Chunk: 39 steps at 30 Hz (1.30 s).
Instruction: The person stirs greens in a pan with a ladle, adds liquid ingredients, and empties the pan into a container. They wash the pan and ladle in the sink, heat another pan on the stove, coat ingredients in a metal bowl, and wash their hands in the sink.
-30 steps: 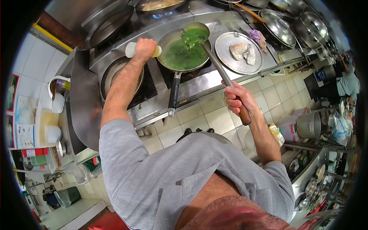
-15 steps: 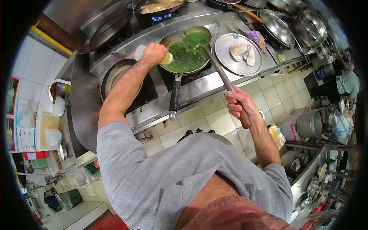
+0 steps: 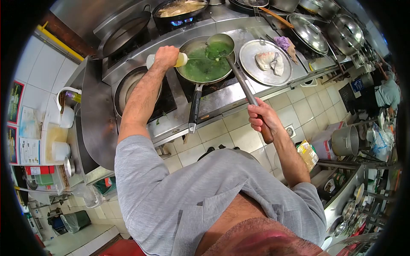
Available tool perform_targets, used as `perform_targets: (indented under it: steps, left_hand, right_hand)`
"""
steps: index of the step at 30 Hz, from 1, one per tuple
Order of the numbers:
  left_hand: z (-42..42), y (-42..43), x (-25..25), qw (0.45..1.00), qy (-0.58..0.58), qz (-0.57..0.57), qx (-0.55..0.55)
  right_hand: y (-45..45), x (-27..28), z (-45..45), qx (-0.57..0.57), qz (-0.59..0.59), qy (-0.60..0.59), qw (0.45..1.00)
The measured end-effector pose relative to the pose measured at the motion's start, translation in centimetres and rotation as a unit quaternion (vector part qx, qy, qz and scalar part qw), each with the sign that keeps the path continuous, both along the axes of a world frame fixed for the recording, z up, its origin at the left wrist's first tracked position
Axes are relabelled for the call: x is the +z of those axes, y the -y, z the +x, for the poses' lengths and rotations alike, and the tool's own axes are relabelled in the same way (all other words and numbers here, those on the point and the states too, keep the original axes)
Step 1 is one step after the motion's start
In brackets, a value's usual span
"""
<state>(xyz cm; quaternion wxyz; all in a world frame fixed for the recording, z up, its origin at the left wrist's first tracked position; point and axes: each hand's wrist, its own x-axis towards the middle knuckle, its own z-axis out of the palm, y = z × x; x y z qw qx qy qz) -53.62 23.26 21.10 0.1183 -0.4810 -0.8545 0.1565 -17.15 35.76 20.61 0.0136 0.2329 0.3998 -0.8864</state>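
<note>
My left hand [image 3: 166, 56] is wrapped round a squeeze bottle [image 3: 182, 59] of pale yellow liquid, its tip pointing right over the frying pan [image 3: 185, 77]. Green sauce [image 3: 204, 70] with bits of leaf fills this pan, whose black handle [image 3: 195, 104] points toward me. A thin stream seems to run from the bottle's tip. My right hand [image 3: 262, 116] grips the brown handle end of a long ladle [image 3: 222, 42]. The ladle's bowl, with green sauce in it, is at the pan's upper right. To the right, a round metal tray [image 3: 252, 70] holds pale pieces of food [image 3: 270, 62].
An empty pan [image 3: 124, 91] sits on the left burner. Behind are a dark pan [image 3: 124, 34] and a pan of frying food [image 3: 181, 8] over a blue flame. A lidded pan [image 3: 308, 33] stands back right. Another person [image 3: 386, 94] is far right.
The bottle and my left hand moved right, then slightly back left. The ladle's bowl shifted slightly right and down, and my right hand moved a little lower.
</note>
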Motion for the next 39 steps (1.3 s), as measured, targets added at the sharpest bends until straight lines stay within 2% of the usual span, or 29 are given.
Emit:
perform_targets:
  steps: [6, 8, 12, 14, 15, 17, 18, 19, 20, 21, 22, 23, 24, 27, 29, 31, 32, 34, 36, 38, 39]
  left_hand:
    - [0.1, 2.8, -0.5, 0.99, 0.075, 0.015, 0.12]
    - [0.3, 3.6, -0.8, 0.973, 0.127, 0.074, 0.181]
    - [1.9, 4.3, -0.5, 0.95, 0.157, 0.157, 0.218]
    - [2.3, 4.2, -0.2, 0.908, 0.213, 0.285, 0.22]
    - [2.2, 4.2, -0.2, 0.908, 0.212, 0.285, 0.221]
    - [2.3, 4.4, -0.3, 0.831, 0.259, 0.456, 0.186]
    - [2.9, 4.4, -0.2, 0.769, 0.307, 0.536, 0.164]
    - [3.9, 4.3, 0.2, 0.769, 0.305, 0.537, 0.164]
    - [5.3, 4.4, 0.9, 0.697, 0.35, 0.612, 0.131]
    - [6.8, 4.4, 1.6, 0.615, 0.388, 0.68, 0.092]
    - [8.5, 4.3, 2.1, 0.576, 0.394, 0.712, 0.077]
    - [9.2, 4.2, 1.9, 0.577, 0.39, 0.715, 0.066]
    - [9.6, 4.2, 0.9, 0.541, 0.401, 0.738, 0.043]
    - [12.3, 4.1, 0.1, 0.445, 0.451, 0.774, -0.017]
    - [14.1, 4.1, 0.0, 0.409, 0.492, 0.768, -0.028]
    - [16.0, 3.9, 0.0, 0.402, 0.518, 0.753, -0.052]
    - [17.0, 3.7, -0.1, 0.422, 0.532, 0.732, -0.056]
    - [20.0, 3.4, 0.6, 0.447, 0.585, 0.673, -0.068]
    - [23.4, 3.1, 0.6, 0.469, 0.637, 0.602, -0.11]
    - [26.4, 2.5, -0.6, 0.482, 0.653, 0.553, -0.188]
    - [28.1, 2.3, -1.6, 0.48, 0.657, 0.536, -0.226]
  right_hand:
    - [0.3, -1.5, 0.3, 0.006, 0.045, 0.029, 0.999]
    - [0.4, -1.9, 0.2, 0.022, 0.051, 0.03, 0.998]
    - [0.0, -2.6, -0.4, 0.05, 0.09, 0.031, 0.994]
    - [-0.5, -3.3, -0.9, 0.084, 0.243, 0.035, 0.966]
    - [-0.7, -3.8, -1.0, 0.085, 0.243, 0.034, 0.966]
    - [-1.3, -5.5, -1.1, 0.079, 0.491, 0.05, 0.866]
    - [-2.0, -6.9, -1.4, 0.08, 0.491, 0.049, 0.866]
    - [-2.9, -8.6, -1.8, 0.059, 0.625, 0.025, 0.778]
    - [-3.3, -9.9, -2.1, 0.035, 0.743, 0.001, 0.669]
    - [-3.5, -10.6, -2.4, 0.03, 0.744, -0.001, 0.668]
    - [-3.9, -10.9, -3.1, 0.062, 0.772, 0.021, 0.632]
    - [-4.3, -11.0, -3.8, 0.092, 0.799, 0.045, 0.593]
    - [-4.0, -11.1, -4.4, 0.119, 0.813, 0.085, 0.563]
    - [-3.3, -11.6, -5.3, 0.129, 0.828, 0.072, 0.542]
    - [-2.0, -8.8, -4.9, 0.139, 0.817, 0.101, 0.55]
    - [-1.2, -6.1, -3.8, -0.004, 0.827, 0.025, 0.562]
    - [-0.6, -4.8, -3.4, -0.077, 0.792, -0.015, 0.605]
    - [2.8, 0.9, -1.4, -0.144, 0.676, -0.049, 0.721]
    - [6.6, 4.3, 0.5, -0.194, 0.67, -0.06, 0.714]
    - [9.3, 4.5, 1.3, -0.241, 0.664, -0.073, 0.704]
    - [10.3, 4.0, 1.9, -0.267, 0.633, -0.057, 0.725]
